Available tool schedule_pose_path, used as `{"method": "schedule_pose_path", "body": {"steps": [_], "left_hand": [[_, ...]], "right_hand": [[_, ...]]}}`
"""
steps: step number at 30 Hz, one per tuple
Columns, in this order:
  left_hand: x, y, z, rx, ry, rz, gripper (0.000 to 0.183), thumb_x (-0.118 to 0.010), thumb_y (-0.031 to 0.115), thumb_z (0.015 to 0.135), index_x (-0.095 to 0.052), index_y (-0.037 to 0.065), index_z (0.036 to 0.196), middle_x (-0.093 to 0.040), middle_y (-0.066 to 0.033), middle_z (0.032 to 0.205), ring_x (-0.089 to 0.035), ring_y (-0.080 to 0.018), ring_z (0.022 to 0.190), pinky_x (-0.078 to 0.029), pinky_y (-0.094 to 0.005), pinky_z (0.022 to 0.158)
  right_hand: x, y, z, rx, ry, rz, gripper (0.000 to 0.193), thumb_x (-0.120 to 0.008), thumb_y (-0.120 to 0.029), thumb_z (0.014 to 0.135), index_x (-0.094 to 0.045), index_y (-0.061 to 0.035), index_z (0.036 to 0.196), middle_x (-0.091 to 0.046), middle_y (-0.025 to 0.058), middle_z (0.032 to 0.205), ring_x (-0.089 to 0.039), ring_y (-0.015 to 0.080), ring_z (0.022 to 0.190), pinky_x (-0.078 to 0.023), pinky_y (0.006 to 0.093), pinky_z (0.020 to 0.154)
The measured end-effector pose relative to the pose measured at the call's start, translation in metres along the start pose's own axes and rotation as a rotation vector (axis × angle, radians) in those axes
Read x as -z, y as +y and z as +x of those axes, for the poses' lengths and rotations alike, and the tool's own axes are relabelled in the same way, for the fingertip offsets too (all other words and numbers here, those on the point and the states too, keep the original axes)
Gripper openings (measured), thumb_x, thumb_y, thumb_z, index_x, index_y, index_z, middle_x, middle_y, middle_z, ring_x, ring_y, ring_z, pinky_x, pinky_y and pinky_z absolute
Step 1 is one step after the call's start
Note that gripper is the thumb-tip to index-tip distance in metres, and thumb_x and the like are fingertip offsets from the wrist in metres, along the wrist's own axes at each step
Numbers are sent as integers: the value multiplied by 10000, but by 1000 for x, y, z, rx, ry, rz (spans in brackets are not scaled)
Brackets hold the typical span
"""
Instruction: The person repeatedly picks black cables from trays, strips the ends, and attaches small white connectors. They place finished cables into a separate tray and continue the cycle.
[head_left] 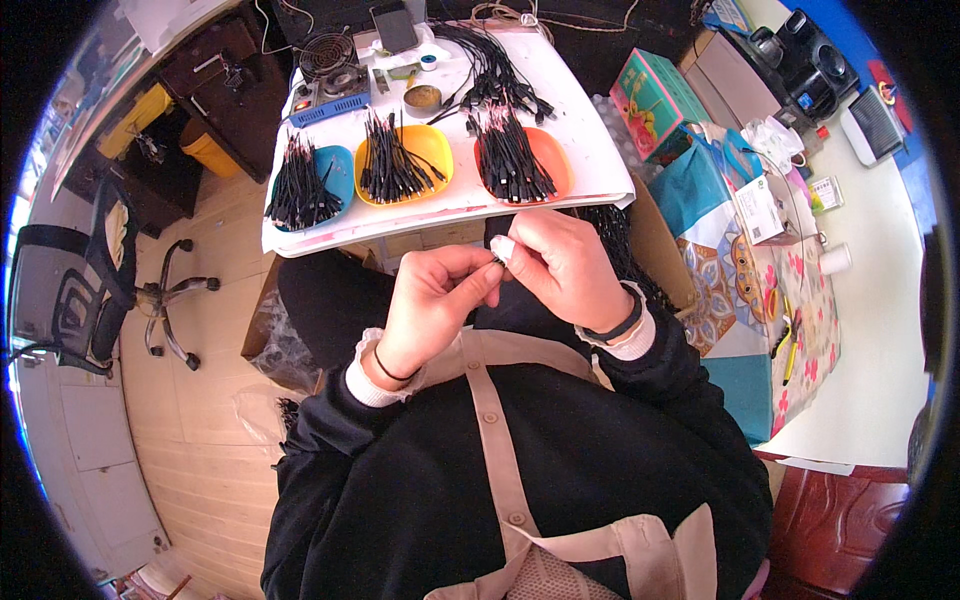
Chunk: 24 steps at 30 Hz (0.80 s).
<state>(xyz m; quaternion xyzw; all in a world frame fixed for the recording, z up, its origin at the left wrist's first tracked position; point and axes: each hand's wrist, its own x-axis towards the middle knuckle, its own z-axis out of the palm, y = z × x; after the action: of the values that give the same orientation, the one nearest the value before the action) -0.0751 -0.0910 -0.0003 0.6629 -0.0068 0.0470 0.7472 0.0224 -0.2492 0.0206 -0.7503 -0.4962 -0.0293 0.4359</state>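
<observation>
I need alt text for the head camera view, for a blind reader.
Both hands, left hand and right hand, pinch a small dark part above the lap. Ahead, a white board carries blue, yellow and orange trays of black wires.

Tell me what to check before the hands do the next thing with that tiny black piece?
1. Both hands on the piece: left hand and right hand meet at the small black part. Ok.
2. Grip firm: fingertips hide the part. Cannot tell.
3. Taped finger: white tape sits on a right fingertip. Ok.
4. Trays within reach: blue tray, yellow tray and orange tray lie on the white board ahead, each holding black wires. Ok.
5. Loose wires: a bundle lies at the board's far end, outside the trays. Not ok.
</observation>
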Motion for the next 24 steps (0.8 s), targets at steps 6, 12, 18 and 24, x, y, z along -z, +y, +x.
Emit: {"method": "schedule_pose_path", "body": {"steps": [6, 12, 18, 24], "left_hand": [[19, 7, -7, 185, -98, -220, 137, -599, 88, 919, -675, -26, 918, -593, 1, 675, -451, -16, 572, -321, -171, 503], [24, 11, 3, 305, -301, -345, 140, -623, 109, 907, -687, -15, 893, -590, 4, 674, -458, -26, 561, -311, -163, 501], [24, 17, 8, 329, -336, -253, 161, -632, 134, 913, -692, -14, 896, -606, 19, 687, -489, -11, 590, -343, -153, 517], [19, 18, 8, -429, -207, 609, 187, -599, -17, 769, -635, -38, 952, -582, -51, 701, -558, -171, 591, -445, -287, 538]], "right_hand": [[38, 9, -2, -217, 164, 159, 92, -548, -97, 928, -569, -15, 890, -546, 5, 740, -508, 66, 698, -423, 225, 623], [30, 4, -11, 116, -125, 128, 281, -724, -151, 799, -648, -18, 1034, -623, 82, 994, -603, 180, 838, -485, 296, 698], [32, 0, 2, 209, -186, 130, 154, -717, -35, 758, -627, -20, 882, -618, 87, 879, -597, 239, 794, -481, 321, 695], [20, -1, -9, -143, -182, 308, 103, -642, -62, 856, -556, -8, 872, -552, 21, 792, -515, 111, 709, -422, 245, 612]]}}
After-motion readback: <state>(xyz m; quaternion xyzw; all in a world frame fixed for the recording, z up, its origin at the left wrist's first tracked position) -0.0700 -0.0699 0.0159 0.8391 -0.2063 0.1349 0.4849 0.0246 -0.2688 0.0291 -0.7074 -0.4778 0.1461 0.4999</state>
